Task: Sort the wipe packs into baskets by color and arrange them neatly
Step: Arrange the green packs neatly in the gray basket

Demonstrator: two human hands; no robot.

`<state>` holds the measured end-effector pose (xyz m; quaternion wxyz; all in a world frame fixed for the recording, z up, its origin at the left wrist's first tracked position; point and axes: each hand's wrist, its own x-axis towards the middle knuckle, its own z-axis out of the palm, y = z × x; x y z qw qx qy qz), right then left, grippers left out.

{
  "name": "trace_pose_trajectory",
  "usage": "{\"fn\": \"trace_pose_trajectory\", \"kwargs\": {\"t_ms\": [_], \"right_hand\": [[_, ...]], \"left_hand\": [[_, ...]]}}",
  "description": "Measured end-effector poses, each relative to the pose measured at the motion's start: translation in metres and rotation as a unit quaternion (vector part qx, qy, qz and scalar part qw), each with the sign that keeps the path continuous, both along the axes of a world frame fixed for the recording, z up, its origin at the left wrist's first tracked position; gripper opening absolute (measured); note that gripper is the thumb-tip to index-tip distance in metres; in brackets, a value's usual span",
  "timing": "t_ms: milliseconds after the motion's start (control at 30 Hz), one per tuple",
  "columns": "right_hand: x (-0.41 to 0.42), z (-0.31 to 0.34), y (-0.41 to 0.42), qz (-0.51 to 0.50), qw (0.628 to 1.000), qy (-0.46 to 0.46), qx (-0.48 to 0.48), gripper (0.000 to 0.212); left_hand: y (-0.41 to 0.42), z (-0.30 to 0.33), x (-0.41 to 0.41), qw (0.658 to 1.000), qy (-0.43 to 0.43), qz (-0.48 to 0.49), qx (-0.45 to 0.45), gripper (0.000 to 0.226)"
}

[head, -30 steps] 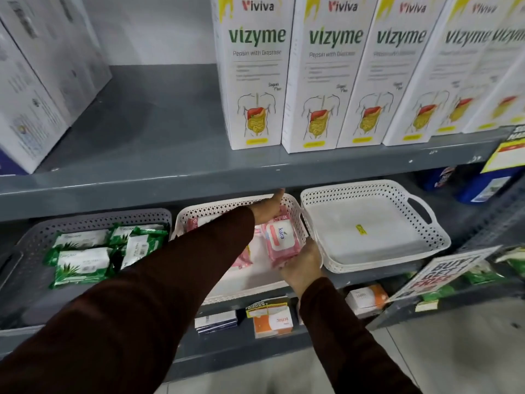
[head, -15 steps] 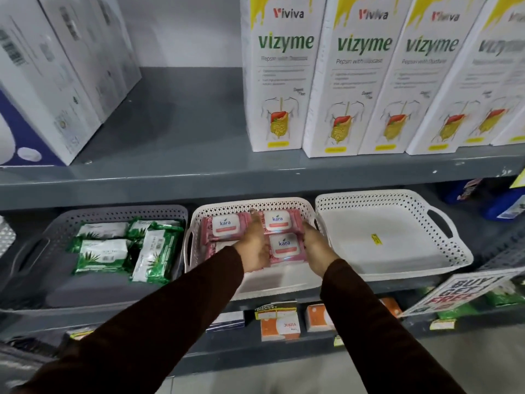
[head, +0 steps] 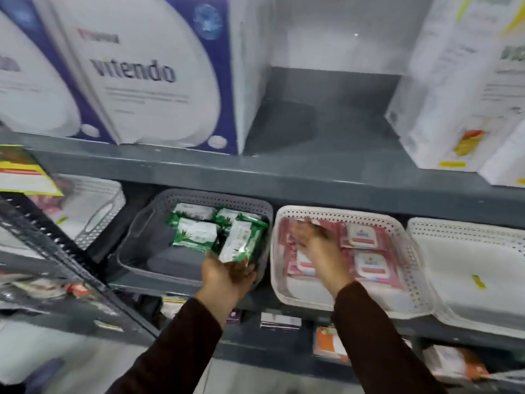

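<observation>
Hands split the work: the left hand (head: 227,275) cups the near end of a tilted green pack (head: 238,241), apparently to square it inside the grey basket (head: 142,243), while the right hand (head: 318,247) hovers open-fingered over pink packs (head: 366,251) lying flat in the white basket (head: 412,265).

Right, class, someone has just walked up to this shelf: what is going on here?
A person is sorting wipe packs by color into baskets on a shelf. The left hand grips a tilted green pack at the near right of the gray basket, where other green packs lie. The right hand hovers, open, over the pink packs in the white basket. The next white basket to the right holds no packs.
</observation>
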<state>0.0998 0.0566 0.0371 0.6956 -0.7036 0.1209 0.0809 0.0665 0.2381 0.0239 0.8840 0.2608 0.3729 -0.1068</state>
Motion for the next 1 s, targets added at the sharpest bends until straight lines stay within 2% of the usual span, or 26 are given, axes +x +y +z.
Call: {"fn": "trace_pose_trajectory", "kwargs": {"t_ms": [33,67,133,233,300,367,567,700,767,867,933,1000], "right_hand": [[0.010,0.003,0.022,0.022,1.000,-0.009,-0.003,0.020],[0.019,0.003,0.036,0.039,0.999,-0.026,-0.025,0.022],[0.037,0.003,0.079,0.074,0.985,-0.071,-0.136,0.025],[0.063,-0.004,0.115,0.142,0.927,-0.092,-0.336,0.034],[0.074,-0.007,0.128,0.185,0.887,-0.063,-0.417,0.039],[0.078,-0.007,0.133,0.178,0.861,-0.056,-0.472,0.044],[0.052,0.005,0.140,0.134,0.840,-0.035,-0.524,0.042],[0.015,0.014,0.138,0.073,0.828,-0.076,-0.551,0.034],[0.004,0.015,0.137,0.014,0.840,-0.081,-0.537,0.033],[0.002,0.015,0.135,-0.033,0.882,-0.024,-0.470,0.040],[0.004,0.014,0.138,-0.008,0.892,0.002,-0.452,0.045],[0.004,0.009,0.143,0.039,0.885,0.009,-0.464,0.046]], "left_hand": [[0.007,0.004,0.003,1.000,0.006,-0.002,-0.013,0.073],[0.009,0.009,0.006,0.999,0.016,-0.010,-0.032,0.078],[0.030,0.011,0.012,0.998,0.035,-0.035,-0.046,0.090],[0.046,0.006,0.022,0.994,0.040,-0.077,-0.070,0.097],[0.052,0.003,0.028,0.992,0.064,-0.099,-0.045,0.098],[0.055,0.001,0.033,0.989,0.092,-0.112,-0.013,0.101],[0.076,-0.007,0.030,0.976,0.049,-0.203,0.069,0.092],[0.077,-0.007,0.027,0.961,0.006,-0.245,0.130,0.081],[0.076,-0.007,0.035,0.952,-0.018,-0.251,0.173,0.076],[0.075,-0.006,0.051,0.943,-0.048,-0.242,0.224,0.061],[0.077,-0.007,0.058,0.941,-0.070,-0.249,0.220,0.054],[0.081,-0.009,0.060,0.935,-0.083,-0.258,0.228,0.051]]}}
